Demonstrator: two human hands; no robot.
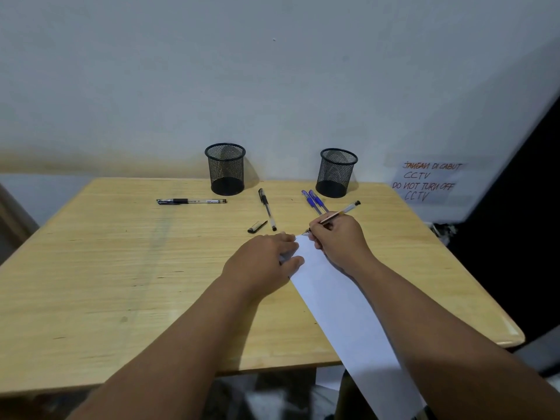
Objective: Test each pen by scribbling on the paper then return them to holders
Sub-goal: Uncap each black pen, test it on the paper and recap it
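Here, the right hand [339, 237] grips a pen [336, 216] in a writing hold, its fingers curled round the barrel, the tip down at the far corner of the paper [339, 307] and the black end pointing up and away toward the right holder [336, 172]. The left hand [266, 262] lies on the near-left edge of the paper, fingers loosely spread and pressing the sheet flat, thumb on the white surface; it holds nothing. The paper is a long white strip that runs from that far corner back toward the person and hangs over the near edge of the desk [121, 283].

Beyond the paper, toward the wall, a loose black cap [257, 226] lies just left of the far corner, and right beside it lies a clear pen with a black grip [267, 209], its length running away from the paper. Two blue pens [313, 201] lie side by side past the right hand, near the foot of the right holder. A black capped pen [191, 201] lies crosswise well to the left of the paper, close to the left holder [225, 168]. Both holders are black mesh cups standing upright at the back of the desk against the wall, well apart from each other. A handwritten notice [427, 180] in red is stuck on the wall to the right of the right holder.
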